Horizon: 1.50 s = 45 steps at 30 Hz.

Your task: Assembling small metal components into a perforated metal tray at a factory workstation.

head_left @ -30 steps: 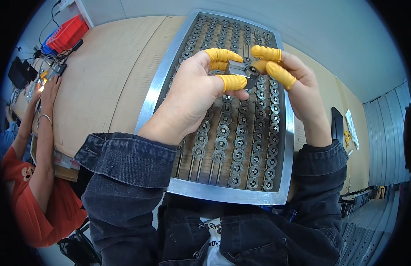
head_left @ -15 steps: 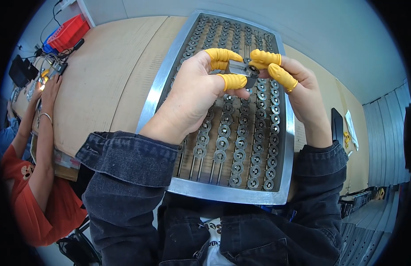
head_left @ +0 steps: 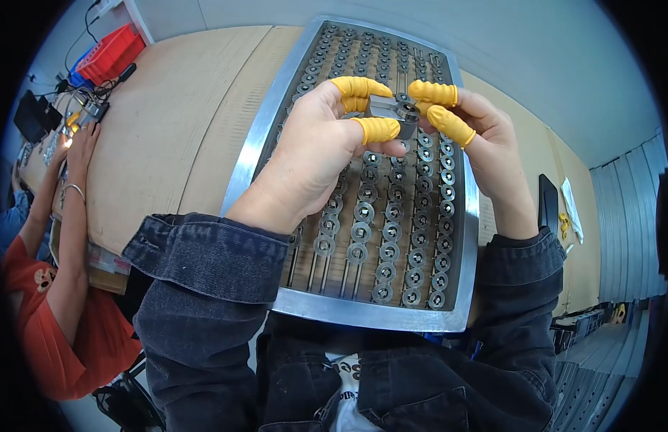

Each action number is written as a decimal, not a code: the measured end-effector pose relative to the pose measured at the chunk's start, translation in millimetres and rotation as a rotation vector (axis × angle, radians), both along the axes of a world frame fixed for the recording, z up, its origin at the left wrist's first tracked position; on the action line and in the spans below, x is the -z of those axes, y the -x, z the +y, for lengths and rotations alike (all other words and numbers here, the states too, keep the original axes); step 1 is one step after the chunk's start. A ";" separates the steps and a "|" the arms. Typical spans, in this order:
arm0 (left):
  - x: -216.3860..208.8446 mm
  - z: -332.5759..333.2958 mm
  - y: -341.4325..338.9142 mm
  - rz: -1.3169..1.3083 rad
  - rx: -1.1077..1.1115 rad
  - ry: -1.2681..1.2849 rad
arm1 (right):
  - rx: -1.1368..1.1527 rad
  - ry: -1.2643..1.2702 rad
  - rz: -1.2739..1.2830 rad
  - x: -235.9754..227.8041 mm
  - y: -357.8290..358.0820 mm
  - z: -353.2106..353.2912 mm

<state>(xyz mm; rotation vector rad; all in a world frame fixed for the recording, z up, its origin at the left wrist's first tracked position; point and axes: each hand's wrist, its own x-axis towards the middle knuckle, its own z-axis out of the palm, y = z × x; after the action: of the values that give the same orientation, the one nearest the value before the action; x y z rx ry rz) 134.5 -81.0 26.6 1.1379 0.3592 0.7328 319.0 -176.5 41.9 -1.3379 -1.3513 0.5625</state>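
Above a metal-framed rack, my left hand pinches a small grey metal block between yellow-covered fingers and thumb. A dark round metal part with a hole sits at the block's right end. My right hand, also in yellow finger covers, closes its thumb and index finger around the right edge of this part. Their exact contact is partly hidden. Rows of round metal discs with small centre pieces line thin rods in the rack below.
The rack lies on a brown cardboard-covered table. A red bin and cables stand at the far left, near a co-worker in an orange shirt. A dark flat object and a white sheet lie right of the rack.
My right thumb has come in closer to the round part. The block and round part have tilted and shifted slightly left. The rack has stayed put.
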 end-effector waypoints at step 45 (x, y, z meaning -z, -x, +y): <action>36.9 47.9 96.0 0.277 -0.351 -0.335 | 0.524 0.304 -0.387 -11.1 -33.4 -41.9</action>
<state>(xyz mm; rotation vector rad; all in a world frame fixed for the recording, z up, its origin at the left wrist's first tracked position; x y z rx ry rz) 38.5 -33.0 -10.2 1.5201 0.7008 0.9690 352.4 -218.4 53.0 -2.0441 -1.1674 0.1530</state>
